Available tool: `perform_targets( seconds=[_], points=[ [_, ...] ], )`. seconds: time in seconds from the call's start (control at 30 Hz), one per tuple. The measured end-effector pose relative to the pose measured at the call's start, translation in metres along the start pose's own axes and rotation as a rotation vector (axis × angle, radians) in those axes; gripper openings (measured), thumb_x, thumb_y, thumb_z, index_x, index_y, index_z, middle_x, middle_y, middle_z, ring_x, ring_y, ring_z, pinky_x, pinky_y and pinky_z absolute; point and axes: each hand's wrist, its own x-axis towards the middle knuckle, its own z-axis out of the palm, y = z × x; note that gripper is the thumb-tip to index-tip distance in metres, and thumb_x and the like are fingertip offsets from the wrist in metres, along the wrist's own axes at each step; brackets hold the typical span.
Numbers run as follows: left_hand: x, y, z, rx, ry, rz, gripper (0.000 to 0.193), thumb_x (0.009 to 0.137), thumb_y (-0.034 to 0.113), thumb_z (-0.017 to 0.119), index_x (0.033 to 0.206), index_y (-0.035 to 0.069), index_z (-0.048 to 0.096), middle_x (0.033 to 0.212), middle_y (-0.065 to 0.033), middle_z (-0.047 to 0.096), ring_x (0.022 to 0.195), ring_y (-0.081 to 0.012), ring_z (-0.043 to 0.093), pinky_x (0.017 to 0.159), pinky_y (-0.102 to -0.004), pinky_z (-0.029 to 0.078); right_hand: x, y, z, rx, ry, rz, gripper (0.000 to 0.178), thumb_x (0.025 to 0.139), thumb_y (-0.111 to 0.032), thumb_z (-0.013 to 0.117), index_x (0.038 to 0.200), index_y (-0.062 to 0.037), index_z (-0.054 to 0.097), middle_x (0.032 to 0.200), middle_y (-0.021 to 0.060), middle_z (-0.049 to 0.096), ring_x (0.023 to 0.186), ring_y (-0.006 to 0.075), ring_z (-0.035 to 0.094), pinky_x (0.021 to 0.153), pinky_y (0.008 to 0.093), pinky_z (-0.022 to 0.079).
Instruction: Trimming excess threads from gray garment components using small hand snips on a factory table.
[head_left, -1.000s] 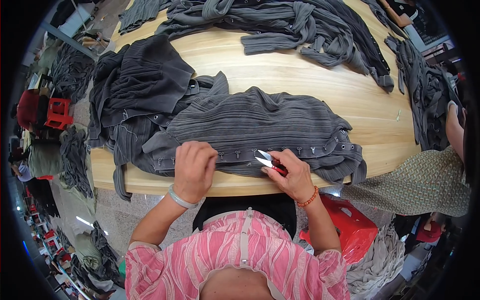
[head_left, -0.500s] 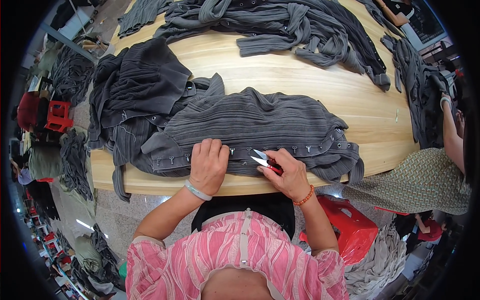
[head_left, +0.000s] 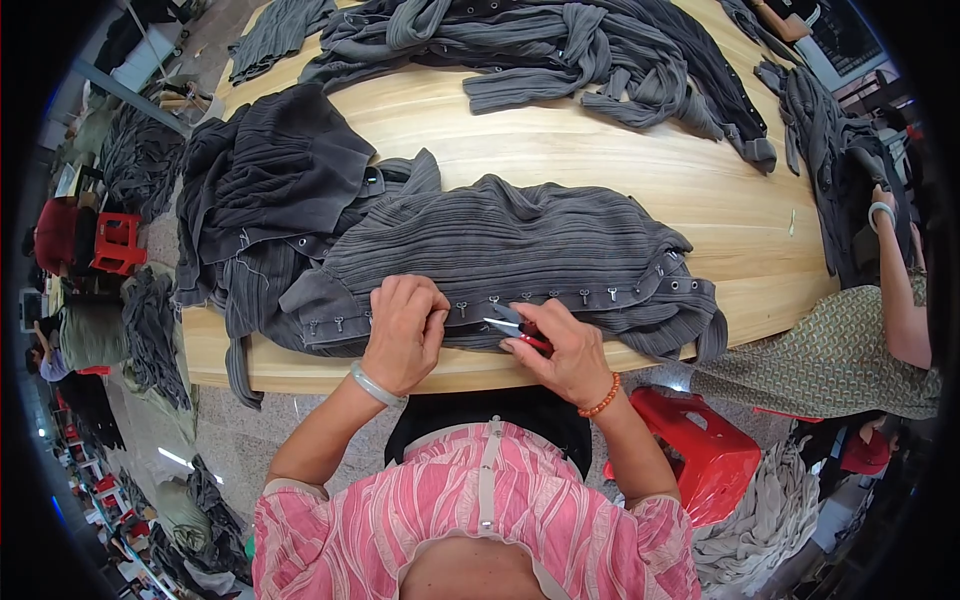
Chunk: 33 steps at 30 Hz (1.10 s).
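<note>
A dark grey ribbed cardigan (head_left: 500,240) lies along the near edge of the table, its strip of metal hooks running crosswise in front of me. My left hand (head_left: 405,335) is closed on the hook strip, thumb and fingers curled together at the cloth; what lies between the fingertips is mostly hidden. To its right, my right hand (head_left: 562,345) grips small red-handled thread snips (head_left: 508,327). The blades point left toward my left hand, slightly apart, just over the strip.
Another dark garment (head_left: 275,160) is heaped at the left, against the cardigan. More grey garments (head_left: 560,50) lie across the far side of the wooden table (head_left: 470,140). A red stool (head_left: 700,455) stands at right, near another person's arm (head_left: 895,280) and patterned clothing.
My right hand and the snips have shifted slightly left, closer to my left hand. The left hand's fingers have turned and drawn together on the cloth.
</note>
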Motion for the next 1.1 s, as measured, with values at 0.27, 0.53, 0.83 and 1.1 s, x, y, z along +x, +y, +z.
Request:
perform_targets(
  seconds=[0.27,0.53,0.83,1.1],
  points=[
    [-0.002,0.000,0.002,-0.018,0.064,0.016,0.019,0.079,-0.001,0.070,0.095,0.007,0.061,0.104,-0.0091,0.061,0.102,-0.0306,0.054,0.088,-0.0418,0.038,0.008,-0.026,0.021,-0.120,0.029,-0.010,0.043,0.091,-0.026,0.075,0.129,-0.0082,0.064,0.087,0.0078,0.062,0.071,0.0280,0.067,0.063,0.0397,0.053],
    [-0.002,0.001,0.002,-0.038,0.071,0.012,0.019,0.079,-0.001,0.070,0.095,0.007,0.062,0.104,-0.0090,0.062,0.101,-0.0305,0.055,0.088,-0.0415,0.038,0.011,-0.027,0.029,-0.242,0.041,-0.070,0.042,0.092,-0.025,0.073,0.130,-0.0093,0.064,0.086,0.0065,0.061,0.073,0.0250,0.067,0.064,0.0384,0.054],
    [-0.004,-0.001,-0.002,-0.102,0.088,0.001,0.019,0.079,-0.002,0.070,0.096,0.006,0.063,0.104,-0.0097,0.063,0.101,-0.0306,0.055,0.090,-0.0408,0.039,0.010,-0.026,0.028,-0.208,0.089,-0.058,0.035,0.092,-0.023,0.074,0.124,-0.0088,0.069,0.080,0.0059,0.062,0.068,0.0251,0.066,0.060,0.0373,0.053],
    [-0.010,-0.003,-0.002,-0.153,0.176,0.002,0.023,0.078,-0.007,0.069,0.098,0.004,0.064,0.103,-0.0127,0.063,0.099,-0.0321,0.057,0.092,-0.0413,0.043,0.011,-0.032,0.030,-0.071,0.044,-0.023,0.037,0.092,-0.024,0.074,0.126,-0.0106,0.068,0.081,0.0066,0.063,0.068,0.0268,0.067,0.058,0.0397,0.052]
  ],
)
